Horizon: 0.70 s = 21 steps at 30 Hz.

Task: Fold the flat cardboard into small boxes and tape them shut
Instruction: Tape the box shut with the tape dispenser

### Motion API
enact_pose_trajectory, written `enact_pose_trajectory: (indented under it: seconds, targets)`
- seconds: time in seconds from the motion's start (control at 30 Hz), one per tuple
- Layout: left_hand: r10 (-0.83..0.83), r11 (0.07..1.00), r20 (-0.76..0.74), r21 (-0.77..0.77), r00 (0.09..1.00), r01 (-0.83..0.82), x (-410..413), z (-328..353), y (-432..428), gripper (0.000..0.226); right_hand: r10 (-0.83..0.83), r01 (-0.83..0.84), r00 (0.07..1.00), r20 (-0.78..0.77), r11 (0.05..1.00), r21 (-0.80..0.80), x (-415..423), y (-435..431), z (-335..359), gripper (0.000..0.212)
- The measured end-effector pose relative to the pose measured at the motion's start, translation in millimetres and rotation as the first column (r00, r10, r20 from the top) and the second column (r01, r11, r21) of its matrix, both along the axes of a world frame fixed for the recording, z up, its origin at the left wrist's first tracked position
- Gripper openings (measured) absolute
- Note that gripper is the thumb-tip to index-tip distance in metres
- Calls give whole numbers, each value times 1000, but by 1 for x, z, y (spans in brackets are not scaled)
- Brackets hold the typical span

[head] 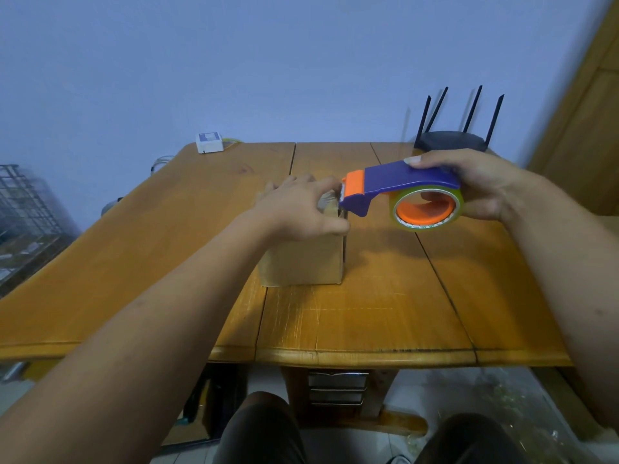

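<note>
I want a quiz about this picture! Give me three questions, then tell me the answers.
1. True or false: the right hand holds the dispenser.
2. What does the left hand hold? A) a cup B) the box C) a book
3. Fill in: the router stands at the table's far ____ corner.

Key: 1 true; 2 B; 3 right.

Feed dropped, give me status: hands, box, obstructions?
Right hand grips tape dispenser. Left hand pinches tape end at cardboard box top. Router far back, not in the way.
</note>
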<state>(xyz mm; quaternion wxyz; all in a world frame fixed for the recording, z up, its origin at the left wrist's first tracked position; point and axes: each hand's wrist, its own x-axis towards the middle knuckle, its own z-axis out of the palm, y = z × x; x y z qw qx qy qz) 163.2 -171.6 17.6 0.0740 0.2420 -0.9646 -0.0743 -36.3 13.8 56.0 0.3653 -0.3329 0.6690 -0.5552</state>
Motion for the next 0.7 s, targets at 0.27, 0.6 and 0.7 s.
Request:
enact_pose_trajectory:
  seconds: [0.27, 0.6, 0.7]
  targets:
    - [-30, 985, -352, 148, 935, 88, 15, -1, -9, 55, 65, -57, 995, 82, 994, -91, 1, -8, 6, 35]
    - [97, 935, -625, 325, 774, 146, 43, -19, -19, 45, 35, -17, 991, 132, 991, -135, 1, -5, 5, 31]
    - [17, 971, -575, 205, 818, 124, 40, -12, -18, 53, 70, -37, 981, 184, 984, -175, 7, -9, 9, 26]
